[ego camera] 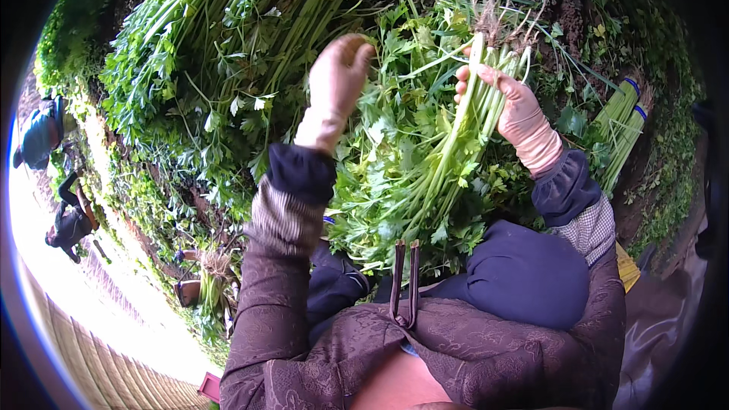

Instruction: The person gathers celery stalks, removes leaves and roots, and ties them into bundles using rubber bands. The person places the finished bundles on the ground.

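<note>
My right hand (515, 102) grips a bunch of leafy celery (464, 131) just below its roots. The brown, soil-covered roots (492, 17) point away from me, and the leaves hang toward my lap. To the left, my left hand (342, 77) is raised over loose celery foliage, its fingers curled and partly hidden by the thumb and the back of the hand. Whether anything is between those fingers cannot be made out. Beneath both hands lies a heap of cut celery leaves (376, 154).
A large pile of celery (176, 51) lies at upper left. Two bunches (618, 125) with blue bands rest at right. Another rooted bunch (212, 290) is at lower left. Two people, one in teal (40, 134) and one in dark clothing (71, 219), are farther left.
</note>
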Available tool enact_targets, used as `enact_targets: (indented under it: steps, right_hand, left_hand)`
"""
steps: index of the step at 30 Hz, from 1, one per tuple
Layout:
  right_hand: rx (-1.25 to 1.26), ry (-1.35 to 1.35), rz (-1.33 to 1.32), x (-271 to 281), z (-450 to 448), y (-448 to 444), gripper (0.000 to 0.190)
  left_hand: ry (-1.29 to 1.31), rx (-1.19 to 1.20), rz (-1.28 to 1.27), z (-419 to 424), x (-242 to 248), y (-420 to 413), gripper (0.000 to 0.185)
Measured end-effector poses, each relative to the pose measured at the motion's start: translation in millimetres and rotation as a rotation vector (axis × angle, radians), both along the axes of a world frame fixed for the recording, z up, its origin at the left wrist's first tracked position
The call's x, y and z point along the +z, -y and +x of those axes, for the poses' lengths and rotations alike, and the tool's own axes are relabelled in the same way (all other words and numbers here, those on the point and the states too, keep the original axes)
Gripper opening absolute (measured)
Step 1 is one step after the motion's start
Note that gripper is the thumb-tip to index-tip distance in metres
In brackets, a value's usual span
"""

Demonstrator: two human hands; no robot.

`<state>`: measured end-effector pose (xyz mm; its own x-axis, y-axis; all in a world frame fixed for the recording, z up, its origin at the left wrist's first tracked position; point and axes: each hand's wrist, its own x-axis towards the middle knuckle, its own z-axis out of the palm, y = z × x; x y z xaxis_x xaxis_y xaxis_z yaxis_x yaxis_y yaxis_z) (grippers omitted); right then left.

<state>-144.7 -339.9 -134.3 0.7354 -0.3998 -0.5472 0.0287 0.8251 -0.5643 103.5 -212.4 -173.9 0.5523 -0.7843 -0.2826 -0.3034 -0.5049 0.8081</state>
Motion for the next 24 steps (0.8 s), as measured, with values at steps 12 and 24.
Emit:
enact_targets:
  steps: [12, 24]
  right_hand:
    - [0.007, 0.098, -0.333, 36, -17, -21, 0.035]
    - [-0.344, -0.069, -0.793, 140, -37, -75, 0.023]
  left_hand:
    - [0.054, -0.094, -0.238, -11, 8, 12, 0.021]
    - [-0.511, -0.084, -0.452, -160, 136, -21, 0.057]
